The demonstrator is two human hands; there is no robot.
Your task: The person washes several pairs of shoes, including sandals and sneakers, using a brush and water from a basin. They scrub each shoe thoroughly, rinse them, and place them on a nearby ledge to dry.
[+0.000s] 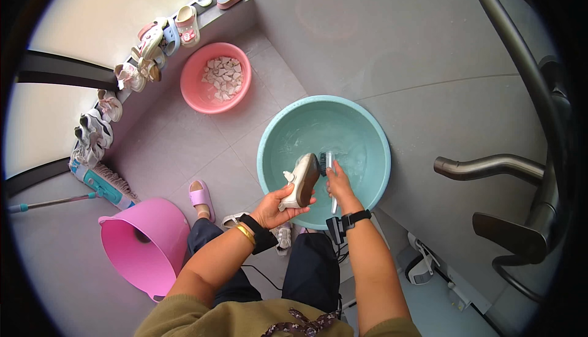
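My left hand grips a small white shoe by its heel end, the brown sole turned toward the right. A little bow-like trim shows on the shoe's upper. In my right hand is a scrubbing brush with a pale handle and dark bristles. The bristles face the sole, close against its toe end; contact is hard to tell. Both hands are over a turquoise plastic basin that holds water.
A pink basin with white pieces in it stands beyond. Several children's shoes line the ledge. To the left are a tipped pink bucket and a flat mop. A metal tap spout juts out at right.
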